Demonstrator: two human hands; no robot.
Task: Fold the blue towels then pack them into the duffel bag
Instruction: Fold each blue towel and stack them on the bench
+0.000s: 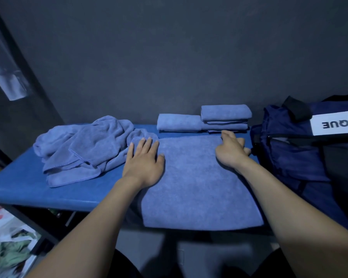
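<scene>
Spread towel (197,181) lies flat on the blue bench (28,177), near edge hanging just over the bench front; everything below is placed off this towel.

Left hand (143,159) rests palm-down on its far-left part, fingers straight and splayed, gripping nothing. Right hand (229,149) sits at its far-right corner, fingers curled over the edge. It looks like a pinch on the cloth, though the fingertips are hidden, so I judge that rather than see it.

Step in hand, by my read: smoothing and squaring this towel before the next fold. To do it well, keep the left palm pinning the cloth, pull the right corner taut so the far edge runs straight, then bring edges together corner to corner. Soft pile creeps, so press the crease flat.

Left of the towel, touching its far-left corner: crumpled heap of unfolded towels (84,149). Beyond the far edge, against the wall: folded towels (205,121), one single, then a stack beside it, count unclear.

Right of the towel, touching the bench end: duffel bag (289,153), navy, white label panel, zip seemingly open. Its inside is too dark to tell the contents; no towel visible in it. Packing looks not yet begun.
</scene>
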